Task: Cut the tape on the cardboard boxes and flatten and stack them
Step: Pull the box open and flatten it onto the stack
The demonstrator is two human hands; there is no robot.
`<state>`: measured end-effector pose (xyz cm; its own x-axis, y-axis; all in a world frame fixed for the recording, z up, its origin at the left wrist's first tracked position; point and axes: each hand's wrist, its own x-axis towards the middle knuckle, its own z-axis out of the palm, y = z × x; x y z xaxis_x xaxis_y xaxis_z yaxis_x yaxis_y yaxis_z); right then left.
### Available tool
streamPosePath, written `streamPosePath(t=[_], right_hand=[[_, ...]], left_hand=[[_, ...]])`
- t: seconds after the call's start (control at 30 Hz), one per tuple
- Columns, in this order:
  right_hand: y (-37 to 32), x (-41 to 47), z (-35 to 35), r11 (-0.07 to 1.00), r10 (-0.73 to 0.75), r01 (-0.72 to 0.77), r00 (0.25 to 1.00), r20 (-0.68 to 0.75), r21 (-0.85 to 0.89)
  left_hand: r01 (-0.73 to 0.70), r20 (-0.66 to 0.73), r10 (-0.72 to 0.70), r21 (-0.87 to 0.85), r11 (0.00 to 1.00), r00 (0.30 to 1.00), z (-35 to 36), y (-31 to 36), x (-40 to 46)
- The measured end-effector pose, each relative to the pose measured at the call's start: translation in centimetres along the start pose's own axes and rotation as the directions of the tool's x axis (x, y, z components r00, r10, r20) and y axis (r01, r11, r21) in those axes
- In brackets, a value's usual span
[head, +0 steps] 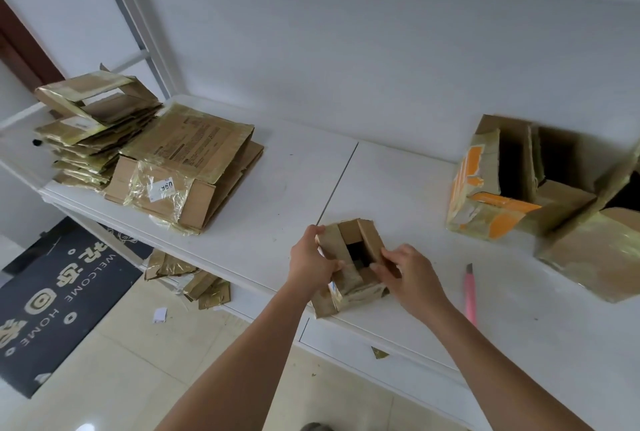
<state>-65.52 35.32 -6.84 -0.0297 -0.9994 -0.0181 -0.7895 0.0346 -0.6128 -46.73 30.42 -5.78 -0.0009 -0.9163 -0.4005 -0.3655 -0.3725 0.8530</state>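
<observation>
1. The small box (349, 264) sits on the white surface (284, 188) near its front edge, at about 6 o'clock from the middle, top flaps open and a dark hollow showing inside.
2. The left hand (311, 262) has its grip curled round the box's left wall, thumb over the rim. The right hand (410, 278) pinches the right flap, fingers hooked onto its edge.
3. The pink knife (470, 292) lies on the surface just beside the right wrist, at about 3 o'clock from the box, blade end pointing away from the person. Nobody holds it.
4. At 10 o'clock the stack of flattened boxes (156, 160) is piled unevenly, the top piece half sprung up. At 2 o'clock two bigger open boxes (540, 188) wait, one with orange print.
5. Scraps (194, 281) lie on the floor under the surface's edge, next to a dark doormat (59, 295).
6. Likely trouble: if bottom tape is uncut, pressing the box flat may tear the board or make it spring back. The box hangs close to the front edge, so a hard push could tip it off. A sweeping right forearm could knock the knife, and its blade may be out; I cannot tell.
</observation>
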Motion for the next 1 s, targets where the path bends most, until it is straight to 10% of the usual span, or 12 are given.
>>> streamPosePath(t=[0.43, 0.7, 1.0], right_hand=[[0.7, -0.1, 0.2, 0.992, 0.031, -0.041, 0.995, 0.09, 0.116], [0.5, 0.1, 0.0, 0.992, 0.025, -0.037, 0.995, 0.099, 0.123], [-0.5, 1.4, -0.9, 0.989, -0.02, 0.017, 1.0, 0.016, 0.147]], left_hand=[[0.104, -0.184, -0.009, 0.514, 0.851, 0.983, 3.5, 2.8, -1.2], [0.099, 0.03, -0.1, 0.014, 0.995, 0.995, 0.5, 2.8, -2.0], [0.11, 0.133, -0.057, -0.437, 0.893, 0.989, -2.7, 1.3, -3.5]])
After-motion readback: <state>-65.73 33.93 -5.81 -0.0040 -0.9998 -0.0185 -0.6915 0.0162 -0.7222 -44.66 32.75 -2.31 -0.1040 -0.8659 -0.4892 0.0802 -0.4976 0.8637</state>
